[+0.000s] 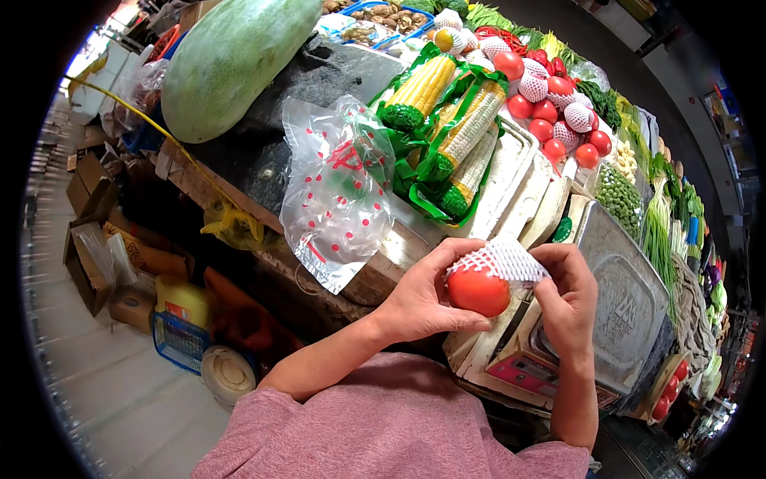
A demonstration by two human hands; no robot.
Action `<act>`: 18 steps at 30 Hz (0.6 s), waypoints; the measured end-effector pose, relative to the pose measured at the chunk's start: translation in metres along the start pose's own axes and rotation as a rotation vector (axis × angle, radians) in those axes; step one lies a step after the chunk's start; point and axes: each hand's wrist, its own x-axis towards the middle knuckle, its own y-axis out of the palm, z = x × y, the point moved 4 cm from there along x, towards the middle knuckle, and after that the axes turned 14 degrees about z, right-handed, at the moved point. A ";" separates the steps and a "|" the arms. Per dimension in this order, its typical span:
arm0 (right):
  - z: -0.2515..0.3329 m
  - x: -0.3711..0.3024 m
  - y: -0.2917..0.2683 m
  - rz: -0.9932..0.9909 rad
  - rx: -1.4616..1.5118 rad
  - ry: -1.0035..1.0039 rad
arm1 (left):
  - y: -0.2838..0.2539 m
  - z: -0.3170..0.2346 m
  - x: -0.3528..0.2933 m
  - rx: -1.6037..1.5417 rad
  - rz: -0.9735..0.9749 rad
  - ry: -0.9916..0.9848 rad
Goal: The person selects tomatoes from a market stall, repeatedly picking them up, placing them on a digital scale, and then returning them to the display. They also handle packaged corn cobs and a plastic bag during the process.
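My left hand (427, 291) is closed around a red tomato (479, 292), thumb below it and fingers behind. A white foam net sleeve (504, 263) covers the tomato's upper right part. The loose end of that sleeve is pinched between the thumb and fingers of my right hand (568, 291). Just beyond my hands lie packs of corn cobs (463, 132) in green wrapping. Farther right, a heap of tomatoes (542, 129) sits on the stall, some bare and some in white foam nets (578, 117).
A clear plastic bag with red dots (339, 188) lies left of the corn. Behind it rests a large pale green gourd (239, 64). A weighing scale with a metal pan (618, 279) stands by my right hand. Boxes (92, 255) and a blue basket (177, 342) are on the floor.
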 end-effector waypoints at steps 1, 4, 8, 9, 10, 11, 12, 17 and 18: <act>0.002 -0.001 0.002 0.002 0.028 -0.017 | 0.001 -0.002 -0.001 0.051 -0.031 -0.003; 0.001 -0.009 0.006 0.140 -0.133 -0.145 | -0.001 -0.001 -0.002 0.188 -0.123 0.039; 0.007 -0.026 0.027 0.090 -0.094 -0.190 | -0.001 -0.007 -0.003 0.207 -0.221 -0.001; 0.007 -0.030 0.029 0.137 -0.174 -0.212 | 0.000 -0.009 -0.002 0.203 -0.234 -0.006; 0.005 -0.033 0.030 0.137 -0.122 -0.184 | 0.000 -0.010 -0.002 0.200 -0.247 -0.012; 0.004 -0.036 0.032 0.138 -0.069 -0.155 | 0.000 -0.009 -0.003 0.261 -0.236 -0.007; 0.003 -0.037 0.033 0.135 -0.019 -0.125 | -0.001 -0.007 -0.003 0.320 -0.222 -0.002; 0.000 -0.035 0.031 0.158 -0.008 -0.119 | -0.001 -0.006 -0.003 0.686 -0.122 0.032; -0.001 -0.034 0.030 0.175 -0.038 -0.138 | -0.002 -0.002 -0.005 0.622 -0.102 0.008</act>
